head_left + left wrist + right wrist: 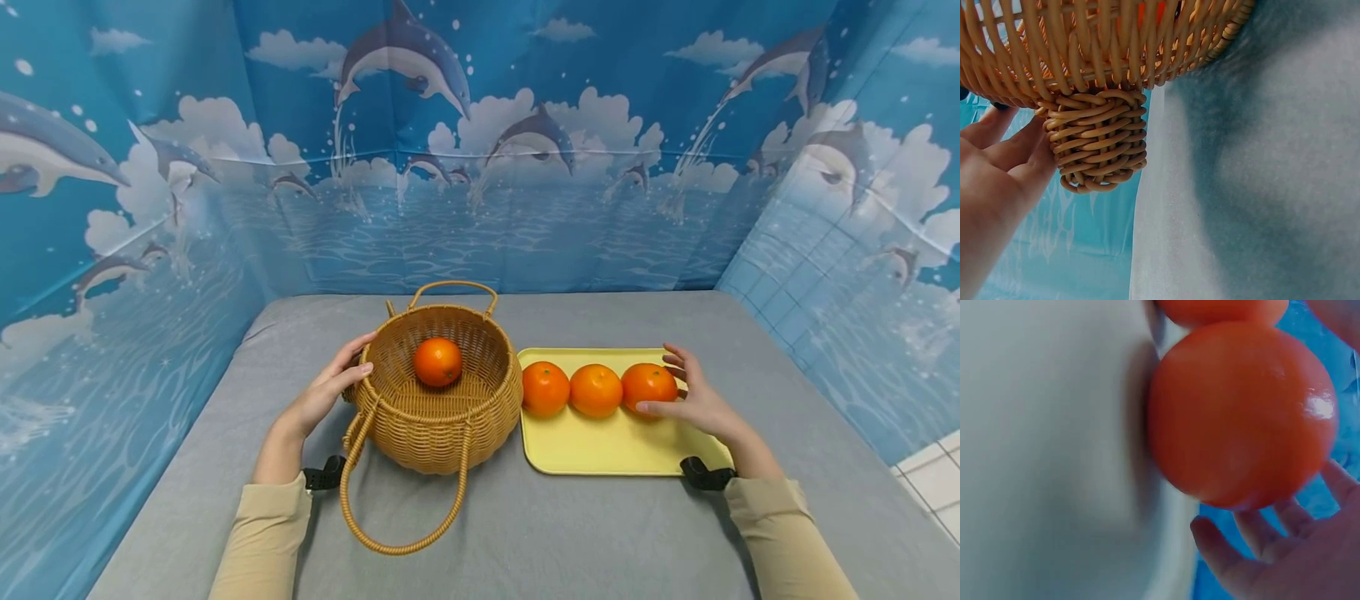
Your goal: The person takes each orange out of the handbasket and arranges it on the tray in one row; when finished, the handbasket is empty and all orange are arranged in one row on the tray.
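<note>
A round wicker basket (442,433) with two looped handles holds one orange (438,362). My left hand (322,396) rests against its left side, thumb at the rim. From the left wrist, the fingers (1019,147) lie fairly straight along the weave, beside a woven stub (1097,140). On a yellow tray (600,450), three oranges stand in a row. Around the rightmost orange (648,385), my right hand (697,400) is spread, thumb in front and fingers at its far right side. In the right wrist view that orange (1241,419) has fingertips right at its lower edge, with one finger standing apart.
The middle orange (596,390) and left orange (545,389) sit between the right hand and the basket. The front handle (405,548) lies out over the grey cloth surface (570,542). A dolphin-print curtain (510,225) closes off the back and sides.
</note>
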Motion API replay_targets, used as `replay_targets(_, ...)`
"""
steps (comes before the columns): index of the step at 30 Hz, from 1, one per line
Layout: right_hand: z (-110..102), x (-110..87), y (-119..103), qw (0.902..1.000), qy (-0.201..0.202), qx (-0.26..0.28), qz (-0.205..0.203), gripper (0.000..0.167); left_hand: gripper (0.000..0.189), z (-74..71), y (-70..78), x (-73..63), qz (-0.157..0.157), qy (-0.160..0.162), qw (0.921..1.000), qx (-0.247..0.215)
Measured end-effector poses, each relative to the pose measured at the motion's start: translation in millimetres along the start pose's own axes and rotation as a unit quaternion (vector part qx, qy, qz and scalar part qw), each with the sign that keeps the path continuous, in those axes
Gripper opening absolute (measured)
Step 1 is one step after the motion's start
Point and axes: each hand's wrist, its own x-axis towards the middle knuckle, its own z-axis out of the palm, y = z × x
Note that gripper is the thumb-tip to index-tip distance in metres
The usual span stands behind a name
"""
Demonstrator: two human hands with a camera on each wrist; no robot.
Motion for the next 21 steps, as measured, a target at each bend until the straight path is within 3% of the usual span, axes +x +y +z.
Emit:
replay_targets(6,-8.8,-2.0,-34.0,0.9989,0.021,-0.005,-0.040,0.095,0.055,-1.1,-0.4,0.9,0.001,-0.005,1.0000,-0.001)
replay_targets(11,0.1,9.2,-77.3,0.9877,0.040,0.033,-0.147,0.094,0.055,-1.6,0.7,0.2,0.003,-0.004,1.0000,0.000)
replay_targets(13,6.4,17.4,-98.7,0.9778,0.020,0.057,-0.201,0.095,0.055,-1.2,1.9,-0.1,0.001,-0.002,1.0000,0.001)
replay_targets(16,17.1,31.0,-131.8,0.9647,-0.035,0.073,-0.250,0.092,0.055,-0.7,2.2,0.2,-0.002,-0.002,1.0000,0.001)
replay_targets(21,41.2,60.0,-181.4,0.9571,-0.129,0.059,-0.253,0.088,0.055,-0.7,0.1,1.0,-0.007,-0.001,1.0000,0.006)
